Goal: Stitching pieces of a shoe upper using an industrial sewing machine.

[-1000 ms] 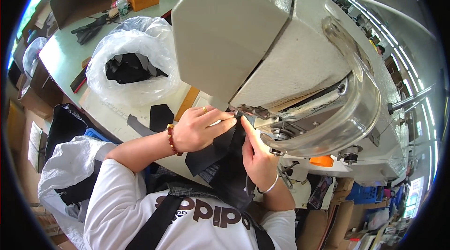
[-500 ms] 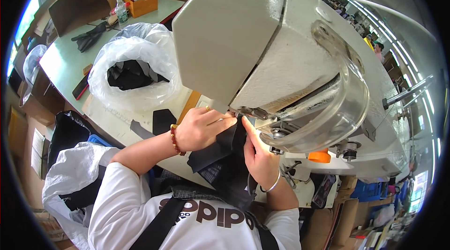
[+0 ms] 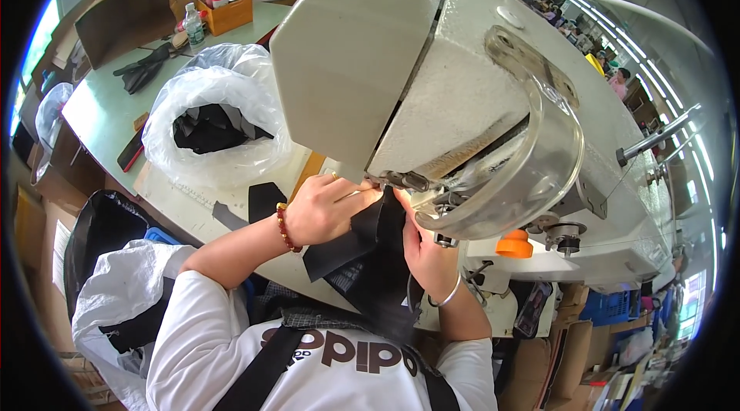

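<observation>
Black fabric pieces (image 3: 368, 276) hang from under the head of a pale sewing machine (image 3: 354, 56) down toward my lap. My left hand (image 3: 320, 209), with a beaded bracelet at the wrist, pinches the fabric's upper edge close beneath the machine head. From the other side my right hand (image 3: 429, 253), wearing a silver bangle, grips the same fabric, its index finger reaching up along the edge. The right fingertips are partly hidden by the machine and its clear curved guard (image 3: 566, 156). The stitching point itself cannot be seen.
A clear plastic bag (image 3: 220, 168) of dark pieces stands on the table to the left. Beyond it are black gloves (image 3: 142, 68), a bottle (image 3: 194, 28) and an orange box (image 3: 227, 16). A white sack (image 3: 116, 288) hangs at lower left. An orange knob (image 3: 514, 244) sits beneath the machine.
The machine sits slightly farther left in the picture as the view shifts. Both hands keep hold of the black fabric near the same spot, with only slight finger movement.
</observation>
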The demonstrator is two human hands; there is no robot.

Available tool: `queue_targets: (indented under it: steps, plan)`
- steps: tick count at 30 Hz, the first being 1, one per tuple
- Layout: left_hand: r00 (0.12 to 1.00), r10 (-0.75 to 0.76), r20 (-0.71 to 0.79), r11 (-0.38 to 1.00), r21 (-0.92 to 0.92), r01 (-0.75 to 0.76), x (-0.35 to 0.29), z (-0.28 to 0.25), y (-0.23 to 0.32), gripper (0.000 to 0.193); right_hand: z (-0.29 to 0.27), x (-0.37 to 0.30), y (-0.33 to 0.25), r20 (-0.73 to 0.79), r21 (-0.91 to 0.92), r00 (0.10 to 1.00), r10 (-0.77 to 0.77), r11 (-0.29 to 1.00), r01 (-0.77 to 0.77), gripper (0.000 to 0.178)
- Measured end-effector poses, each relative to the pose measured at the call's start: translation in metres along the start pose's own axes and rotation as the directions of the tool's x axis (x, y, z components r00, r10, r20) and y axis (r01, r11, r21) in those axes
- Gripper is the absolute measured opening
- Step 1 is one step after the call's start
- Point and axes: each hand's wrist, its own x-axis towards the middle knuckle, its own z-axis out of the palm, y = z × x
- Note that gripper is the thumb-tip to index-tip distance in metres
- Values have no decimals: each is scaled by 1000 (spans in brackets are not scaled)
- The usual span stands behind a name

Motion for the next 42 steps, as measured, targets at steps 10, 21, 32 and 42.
queue_targets:
  steps: [10,21,32,42]
  plan:
    - [978,204,-46,947,261,-185,6,-13,6,39,-2,-9,8,107,343,977,186,915,-211,42]
    - [907,-407,110,908,-56,414,19,-56,37,9,-7,-9,14,58,571,964,261,783,-247,11]
    - [956,256,143,958,-171,-231,-4,-39,21,23,-4,-14,18,113,688,937,331,655,-314,27]
    - [942,306,136,949,-126,-289,-2,-39,22,21,-1,-24,21,137,545,930,341,758,-358,31]
